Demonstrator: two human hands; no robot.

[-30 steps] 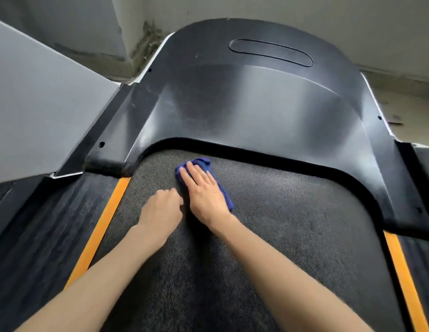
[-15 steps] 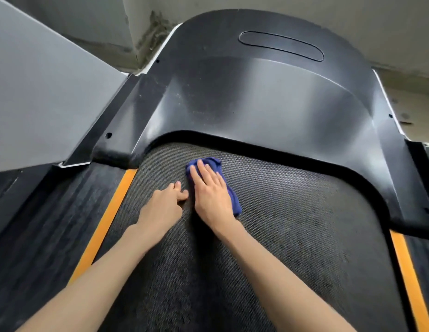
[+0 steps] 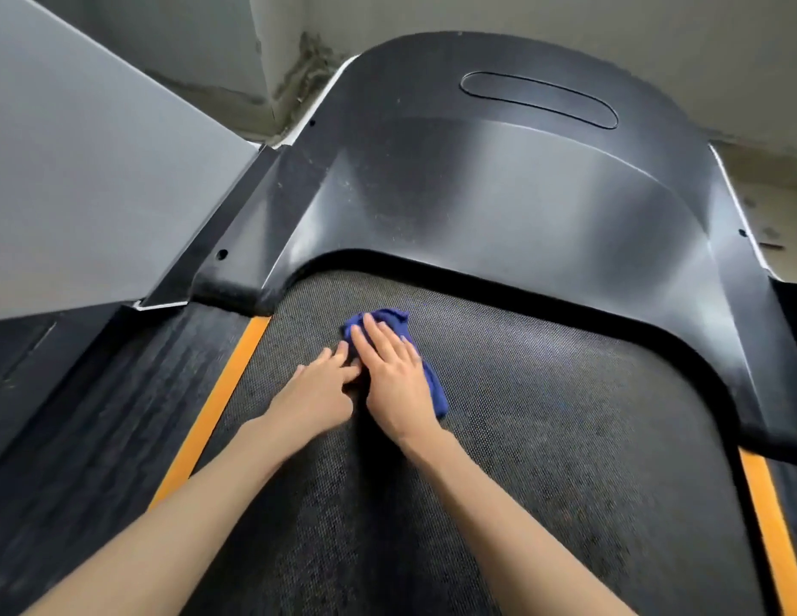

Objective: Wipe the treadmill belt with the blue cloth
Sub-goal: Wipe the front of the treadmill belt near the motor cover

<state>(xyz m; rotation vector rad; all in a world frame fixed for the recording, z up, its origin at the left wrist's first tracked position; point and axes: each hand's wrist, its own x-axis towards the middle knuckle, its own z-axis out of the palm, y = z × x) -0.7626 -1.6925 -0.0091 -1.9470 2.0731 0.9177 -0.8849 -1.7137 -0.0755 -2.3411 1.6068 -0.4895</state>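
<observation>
A crumpled blue cloth [image 3: 390, 317] lies on the dark textured treadmill belt [image 3: 543, 415], near its front end. My right hand [image 3: 394, 380] lies flat on the cloth with straight fingers, covering most of it; blue shows past the fingertips and along the hand's right side. My left hand [image 3: 316, 391] rests on the belt just left of the right hand, its fingers stretched out toward the cloth's left edge.
The black motor cover [image 3: 499, 206] curves around the belt's front end. Orange stripes [image 3: 214, 406] border the belt on both sides, with ribbed black side rails [image 3: 98, 415] beyond. A grey panel [image 3: 85, 184] rises at the left. Wall and floor lie behind.
My left hand has gone from a loose fist to outstretched fingers and moved closer to the cloth. My right hand stays pressed on the cloth, shifting slightly to the right.
</observation>
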